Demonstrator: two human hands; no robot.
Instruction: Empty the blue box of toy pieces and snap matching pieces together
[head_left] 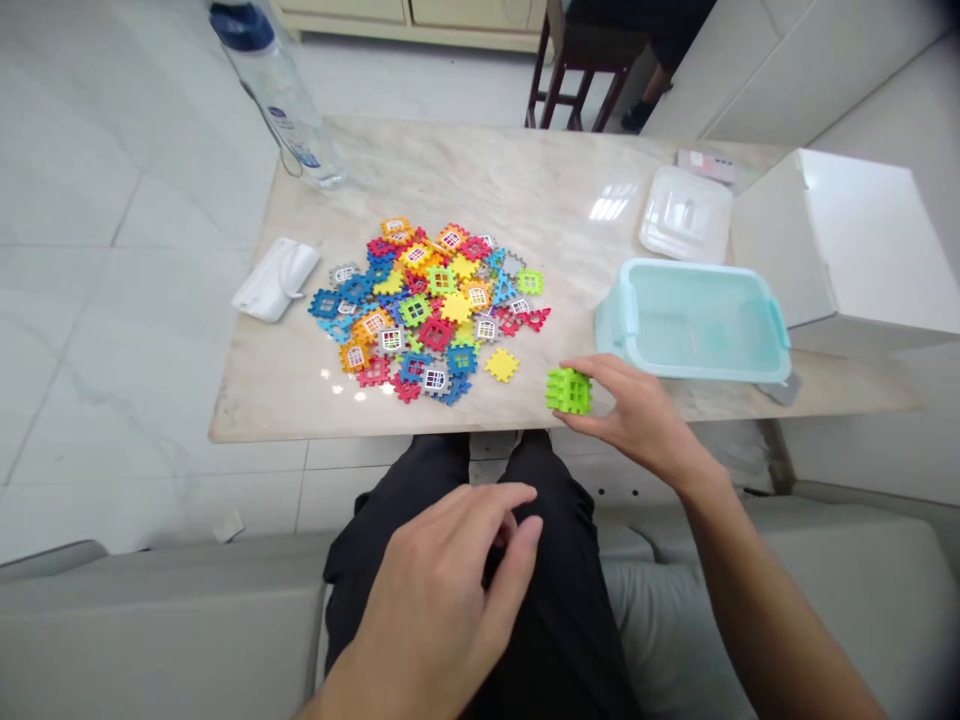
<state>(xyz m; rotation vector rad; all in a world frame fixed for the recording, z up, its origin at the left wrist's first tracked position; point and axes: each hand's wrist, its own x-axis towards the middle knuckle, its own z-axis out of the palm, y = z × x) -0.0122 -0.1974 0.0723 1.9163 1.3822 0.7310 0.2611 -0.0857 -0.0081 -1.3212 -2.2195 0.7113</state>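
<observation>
Item: green block cube point(568, 390), near table edge point(300, 425), just left of the teal container point(694, 320). My right hand point(637, 415) grips it with fingertips on top and thumb underneath. My left hand point(442, 590) hangs over my lap, fingers loosely curled, holding nothing. Handling, as I judge it: light, stiff plastic, press-fit panels that could pop apart; hold opposite faces, not the toothed edges. Loose tile pile point(427, 310) lies well left.

You see a bright green cube point(568, 390), a mixed red, blue, yellow, orange pile point(427, 310), a pale teal box point(694, 320), a beige marbled counter point(465, 180).
</observation>
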